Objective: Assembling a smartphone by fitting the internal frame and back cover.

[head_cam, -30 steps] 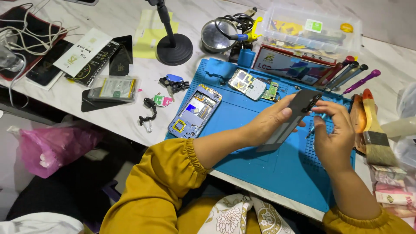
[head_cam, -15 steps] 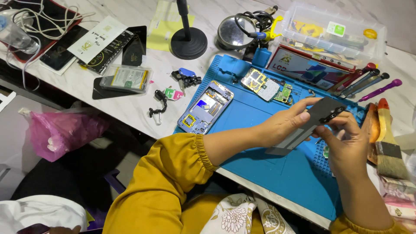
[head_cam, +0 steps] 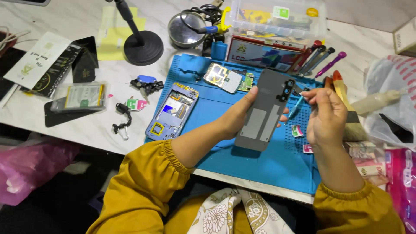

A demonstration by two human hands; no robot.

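Left hand (head_cam: 236, 117) grips grey phone back cover (head_cam: 264, 110); right hand (head_cam: 325, 115) pinches small blue tool (head_cam: 296, 107) over blue mat (head_cam: 260, 160).

The blue mat (head_cam: 255, 167) is bare below the back cover (head_cam: 264, 110); the open phone frame (head_cam: 172, 111) blocks the left side; the brush (head_cam: 346, 112) and screwdrivers (head_cam: 318, 58) crowd the right.

Mustard-yellow sleeves (head_cam: 143, 186), gathered elastic cuffs, floral cream scarf (head_cam: 234, 212)
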